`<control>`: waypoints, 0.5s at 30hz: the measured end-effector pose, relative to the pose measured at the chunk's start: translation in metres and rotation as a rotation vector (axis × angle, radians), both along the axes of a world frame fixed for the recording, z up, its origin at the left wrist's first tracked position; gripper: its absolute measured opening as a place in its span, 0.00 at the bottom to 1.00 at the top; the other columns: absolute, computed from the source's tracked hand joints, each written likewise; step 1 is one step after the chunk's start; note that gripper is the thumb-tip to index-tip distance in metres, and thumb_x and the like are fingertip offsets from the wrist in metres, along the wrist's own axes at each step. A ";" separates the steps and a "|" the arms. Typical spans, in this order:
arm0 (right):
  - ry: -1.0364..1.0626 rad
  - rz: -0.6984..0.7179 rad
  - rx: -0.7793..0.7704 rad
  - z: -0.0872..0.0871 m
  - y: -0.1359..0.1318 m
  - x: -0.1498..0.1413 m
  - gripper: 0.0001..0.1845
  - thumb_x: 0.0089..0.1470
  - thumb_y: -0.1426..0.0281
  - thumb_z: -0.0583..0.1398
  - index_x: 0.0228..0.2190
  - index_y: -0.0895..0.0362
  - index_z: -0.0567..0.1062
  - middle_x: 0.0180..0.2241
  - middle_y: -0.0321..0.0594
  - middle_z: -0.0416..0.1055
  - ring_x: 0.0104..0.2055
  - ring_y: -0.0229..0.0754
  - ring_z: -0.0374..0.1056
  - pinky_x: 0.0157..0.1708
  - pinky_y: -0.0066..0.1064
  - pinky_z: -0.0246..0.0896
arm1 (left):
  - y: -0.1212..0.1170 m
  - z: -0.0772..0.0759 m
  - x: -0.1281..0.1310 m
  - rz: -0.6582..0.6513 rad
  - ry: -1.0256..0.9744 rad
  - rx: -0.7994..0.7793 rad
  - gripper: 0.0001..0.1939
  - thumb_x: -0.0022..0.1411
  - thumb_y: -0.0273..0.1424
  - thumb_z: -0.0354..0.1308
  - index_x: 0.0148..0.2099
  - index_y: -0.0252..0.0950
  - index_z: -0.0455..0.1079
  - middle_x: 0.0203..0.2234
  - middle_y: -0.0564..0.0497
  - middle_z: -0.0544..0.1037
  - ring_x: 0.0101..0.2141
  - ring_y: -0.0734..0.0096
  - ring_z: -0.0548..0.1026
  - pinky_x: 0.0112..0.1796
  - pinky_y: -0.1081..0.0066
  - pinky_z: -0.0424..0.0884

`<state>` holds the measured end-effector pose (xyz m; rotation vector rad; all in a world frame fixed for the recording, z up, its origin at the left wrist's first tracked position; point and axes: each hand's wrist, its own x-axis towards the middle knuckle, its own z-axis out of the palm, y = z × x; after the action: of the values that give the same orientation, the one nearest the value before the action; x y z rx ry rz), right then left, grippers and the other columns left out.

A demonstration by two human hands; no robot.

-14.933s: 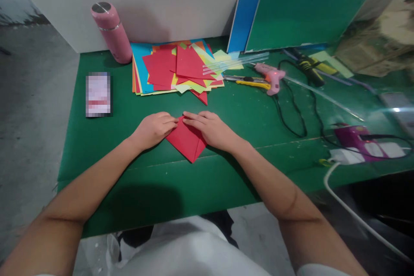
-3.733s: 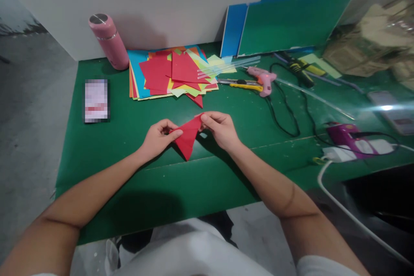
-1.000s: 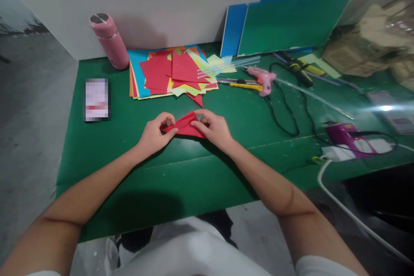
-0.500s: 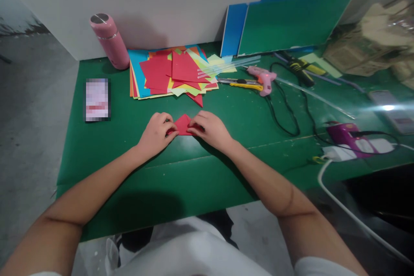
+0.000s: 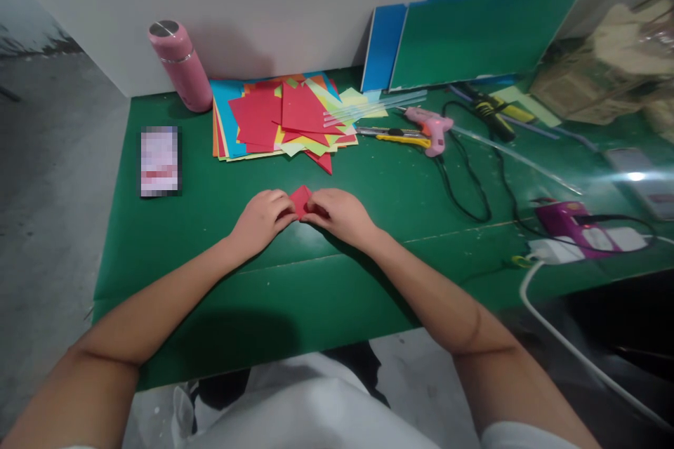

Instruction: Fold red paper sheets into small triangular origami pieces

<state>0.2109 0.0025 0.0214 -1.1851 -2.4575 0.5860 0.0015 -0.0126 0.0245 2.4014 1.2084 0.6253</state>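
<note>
A small folded red paper lies on the green table top, mostly covered by my hands. My left hand presses on its left side with curled fingers. My right hand presses on its right side, fingertips meeting the left hand's over the paper. Only the paper's upper point shows between them.
Behind the hands lies a stack of coloured paper sheets, a pink bottle and a phone. To the right are a pink glue gun, a yellow cutter, black cords, a purple device and leaning green and blue boards.
The red paper was held up as a large triangle, then laid flat and folded smaller. My hands have closed in together over it on the table.
</note>
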 end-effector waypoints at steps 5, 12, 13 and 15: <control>-0.015 0.021 -0.007 0.004 0.000 0.000 0.12 0.57 0.64 0.63 0.28 0.56 0.68 0.27 0.37 0.68 0.30 0.39 0.60 0.30 0.29 0.48 | -0.001 0.004 0.002 0.011 0.050 -0.034 0.11 0.69 0.34 0.53 0.36 0.34 0.70 0.33 0.48 0.74 0.36 0.64 0.70 0.39 0.66 0.65; 0.051 0.052 -0.089 0.007 0.003 0.006 0.13 0.56 0.67 0.65 0.26 0.56 0.66 0.25 0.34 0.67 0.28 0.37 0.59 0.30 0.28 0.47 | -0.003 0.002 0.000 0.000 -0.007 -0.070 0.08 0.68 0.32 0.54 0.36 0.35 0.69 0.34 0.49 0.73 0.36 0.66 0.71 0.37 0.68 0.65; 0.068 0.050 -0.107 0.006 0.003 0.006 0.13 0.56 0.66 0.64 0.26 0.56 0.66 0.25 0.34 0.67 0.28 0.37 0.59 0.30 0.28 0.47 | -0.003 0.002 0.001 0.006 -0.001 -0.064 0.08 0.67 0.32 0.55 0.36 0.35 0.69 0.33 0.49 0.73 0.35 0.66 0.70 0.36 0.68 0.65; 0.087 0.040 -0.118 0.005 0.004 0.005 0.14 0.57 0.66 0.64 0.25 0.56 0.65 0.24 0.33 0.66 0.27 0.37 0.58 0.30 0.28 0.47 | -0.003 0.001 0.003 0.022 0.022 -0.047 0.09 0.66 0.34 0.57 0.34 0.35 0.68 0.32 0.50 0.72 0.33 0.67 0.69 0.33 0.69 0.63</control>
<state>0.2162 0.0063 0.0264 -1.1312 -2.4070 0.7862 0.0041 -0.0159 0.0251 2.3656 1.2458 0.5722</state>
